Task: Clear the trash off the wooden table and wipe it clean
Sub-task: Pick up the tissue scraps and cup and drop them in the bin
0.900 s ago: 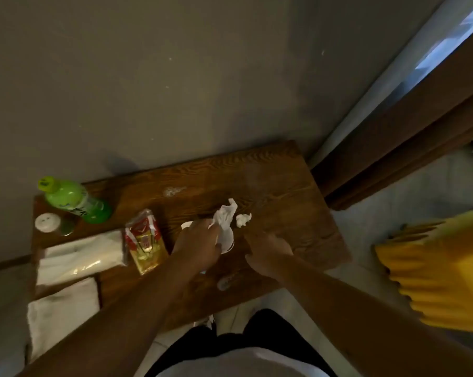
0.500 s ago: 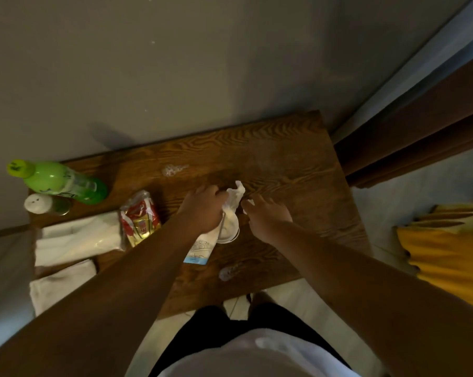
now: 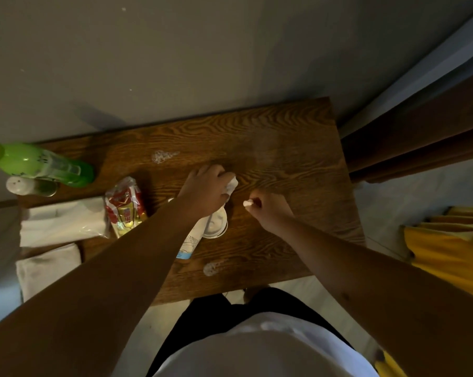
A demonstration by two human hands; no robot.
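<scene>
On the wooden table (image 3: 284, 148), my left hand (image 3: 205, 190) is closed around a crumpled white tissue (image 3: 231, 185), near the table's middle. A white paper cup (image 3: 216, 223) lies on its side just below that hand, partly hidden by my forearm. My right hand (image 3: 268, 210) pinches a small white scrap of paper (image 3: 248, 203) between its fingertips, just right of the cup. A red and gold snack wrapper (image 3: 125, 206) lies to the left. White smears mark the wood at the back (image 3: 162, 156) and near the front edge (image 3: 212, 268).
A green bottle (image 3: 42, 164) lies at the table's left end beside a small white-capped jar (image 3: 30, 185). A plastic-wrapped white pack (image 3: 61, 223) and a white cloth (image 3: 48, 268) sit at the left. A yellow object (image 3: 452, 248) stands on the floor to the right. A grey wall runs behind the table.
My left hand has closed over the tissue that stood loose by the cup. My right hand moved forward and picked up the small white scrap.
</scene>
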